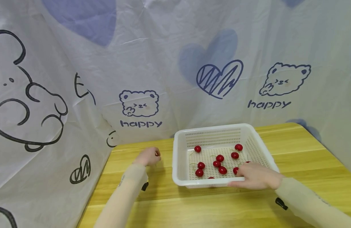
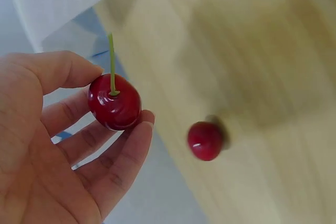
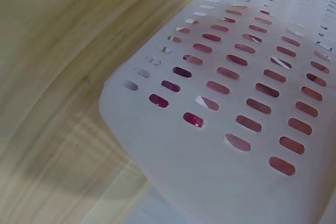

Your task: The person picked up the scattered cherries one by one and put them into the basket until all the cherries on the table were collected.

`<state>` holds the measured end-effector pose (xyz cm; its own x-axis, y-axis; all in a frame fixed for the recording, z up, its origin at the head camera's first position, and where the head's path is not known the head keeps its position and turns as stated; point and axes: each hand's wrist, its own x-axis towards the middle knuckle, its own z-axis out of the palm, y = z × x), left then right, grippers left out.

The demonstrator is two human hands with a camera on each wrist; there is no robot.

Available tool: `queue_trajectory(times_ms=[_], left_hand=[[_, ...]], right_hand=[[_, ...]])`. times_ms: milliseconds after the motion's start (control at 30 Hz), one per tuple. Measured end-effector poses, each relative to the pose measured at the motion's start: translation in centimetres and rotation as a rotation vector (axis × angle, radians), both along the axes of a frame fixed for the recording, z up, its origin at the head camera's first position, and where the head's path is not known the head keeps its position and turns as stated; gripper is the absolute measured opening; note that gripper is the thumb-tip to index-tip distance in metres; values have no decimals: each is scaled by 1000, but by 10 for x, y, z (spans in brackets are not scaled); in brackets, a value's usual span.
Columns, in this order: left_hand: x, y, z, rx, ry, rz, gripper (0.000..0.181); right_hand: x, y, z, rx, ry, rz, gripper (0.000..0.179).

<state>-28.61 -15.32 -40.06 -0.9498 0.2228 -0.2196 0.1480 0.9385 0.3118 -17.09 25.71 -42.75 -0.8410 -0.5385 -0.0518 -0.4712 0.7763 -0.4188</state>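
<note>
My left hand [image 1: 148, 156] is over the table, left of a white plastic basket [image 1: 179, 182]. In the left wrist view it pinches a dark red cherry [image 2: 116, 109] between thumb and fingertips, the green stem pointing up. A second cherry [image 2: 205, 140] lies on the table beside that hand. At the basket's front right, my right hand [image 1: 256, 176] grips the rim, thumb outside and fingers reaching inside. Through the slots of the basket wall [image 3: 173, 145], in the right wrist view, parts of the fingers and dark red patches show. Several cherries [image 1: 220, 158] lie scattered on the basket's floor.
The basket stands on a yellow wood-grain table [image 1: 169, 212]. Behind and to the left hangs a pale cloth [image 1: 169, 69] printed with hearts and bears, meeting the table's back and left edges.
</note>
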Motion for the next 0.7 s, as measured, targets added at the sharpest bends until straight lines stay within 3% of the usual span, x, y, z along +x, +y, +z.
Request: queue_trajectory(times_ms=[167,233,467,700], left_hand=[[-2,4,16,67,-23,43,24],[-3,8,22,97,2,46,27],[-7,22,40,190,208,-21,37],[-1,44,58,208,377,-70,36]], right_hand=[[0,-8,2,-12,-17,15,53],[0,-12,3,-8,-9,23,53],[0,-25,3,1,9,43,54],[-2,-32,0,-4,3,60,55]])
